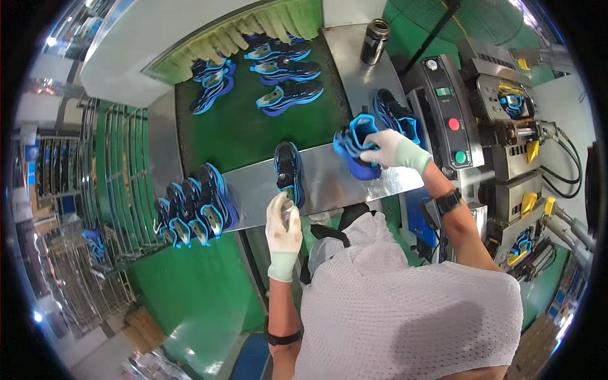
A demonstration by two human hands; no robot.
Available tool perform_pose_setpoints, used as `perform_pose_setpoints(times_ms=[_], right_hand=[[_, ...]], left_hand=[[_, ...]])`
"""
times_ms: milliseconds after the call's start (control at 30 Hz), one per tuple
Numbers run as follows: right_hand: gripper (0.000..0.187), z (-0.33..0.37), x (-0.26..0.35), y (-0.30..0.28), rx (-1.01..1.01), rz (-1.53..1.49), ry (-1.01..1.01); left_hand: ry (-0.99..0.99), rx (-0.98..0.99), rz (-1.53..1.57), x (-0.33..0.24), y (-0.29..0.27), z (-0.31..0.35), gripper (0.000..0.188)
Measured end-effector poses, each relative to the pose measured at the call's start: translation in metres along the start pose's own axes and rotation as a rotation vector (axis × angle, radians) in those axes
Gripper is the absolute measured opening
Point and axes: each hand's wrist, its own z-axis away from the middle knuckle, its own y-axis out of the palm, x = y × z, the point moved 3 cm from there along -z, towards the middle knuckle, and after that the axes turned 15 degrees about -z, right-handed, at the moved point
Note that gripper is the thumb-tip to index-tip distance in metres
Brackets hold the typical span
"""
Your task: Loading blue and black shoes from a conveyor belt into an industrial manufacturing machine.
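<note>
Clasping blue shoes, left grip [283, 223] and right grip [394, 149] closed.

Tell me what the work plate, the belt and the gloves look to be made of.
Work plate: bare metal, probably steel, brushed and shiny with soft reflections. Belt: matte green, likely rubber or coated fabric; no glare. Gloves on the left hand and right hand: thin whitish knit cloth, with ribbed, pale green cuffs.

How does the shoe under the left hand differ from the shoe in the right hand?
The left-hand shoe lies flat on the metal shelf, mostly black on top; the left hand only touches its near end. The right-hand shoe is gripped by the right hand, tipped up, showing more bright blue. Both are black-and-blue sneakers.
</note>
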Motion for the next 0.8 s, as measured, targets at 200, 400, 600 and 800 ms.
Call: perform_pose_setpoints(times_ms=[200, 400, 600, 800], right_hand=[[0.052, 0.047, 0.067, 0.039, 0.288, -0.029, 0.013], [0.05, 0.057, 0.072, 0.069, 0.277, 0.025, -0.095], [0.043, 0.061, 0.071, 0.094, 0.271, 0.009, -0.246], [0.034, 0.09, 0.116, 0.117, 0.598, 0.123, -0.309]], left_hand=[[0.061, -0.052, 0.004, 0.002, -0.006, 0.0, 0.038], [0.043, 0.001, 0.075, 0.008, 0.001, 0.01, 0.039], [0.069, -0.051, 0.071, 0.028, -0.002, 0.041, 0.039], [-0.003, -0.021, 0.179, 0.023, -0.012, 0.065, 0.066]])
